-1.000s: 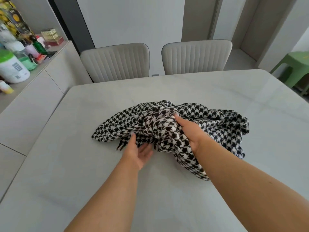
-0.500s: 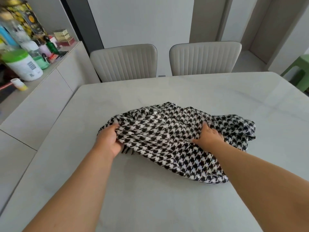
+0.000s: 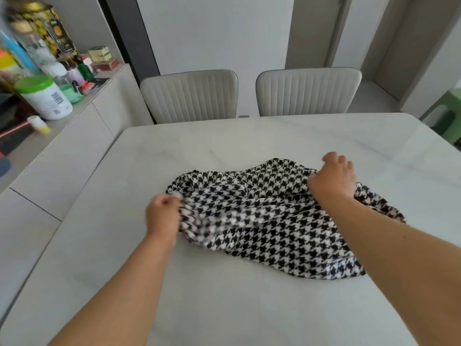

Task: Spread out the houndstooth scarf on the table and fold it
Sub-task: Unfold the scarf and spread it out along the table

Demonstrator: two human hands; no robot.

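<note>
In the middle of the pale marble-look counter (image 3: 224,303), a little toward its right edge, lies the houndstooth scarf (image 3: 262,216), bunched and creased, partly opened into a loose heap. Its near right corner spreads flat toward the person, while its far edge stays rumpled in folds.

The left hand (image 3: 163,216) is at the scarf's left end; its grip is curled tight on the fabric there, pinching the edge between thumb and fingers. This part is blurred, so the exact hold of each finger cannot be told.

The right hand (image 3: 333,179) sits at the scarf's far right part, its grip closed round a gathered fold of cloth, knuckles up. Both bare forearms reach in from the near edge of the counter.

Beyond the far edge stand two pale ribbed chairs (image 3: 189,96), side by side and pushed close. Along the left runs a low cabinet (image 3: 74,136) whose top carries a crowd of bottles and tins, among them a white tub with a green lid (image 3: 43,97). A green stool (image 3: 449,113) shows at the right edge of the view.
</note>
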